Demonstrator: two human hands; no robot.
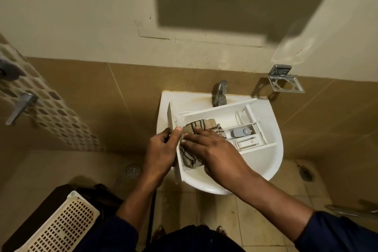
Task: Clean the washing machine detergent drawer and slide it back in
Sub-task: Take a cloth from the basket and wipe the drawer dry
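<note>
The white detergent drawer (214,112) lies across the white sink (272,149), its front panel at the left and its compartments open upward. A grey-blue insert (241,132) sits in a middle compartment on the right. My left hand (161,149) grips the drawer's front panel, thumb over its top edge. My right hand (212,149) presses a beige cloth with dark wavy stripes (196,127) down into the large left compartment. Part of the cloth is hidden under my fingers.
A chrome tap (219,93) stands at the sink's back edge. A metal holder (285,81) is fixed to the wall at the right. A cream laundry basket (61,225) stands at lower left, with a floor drain (132,170) beyond it.
</note>
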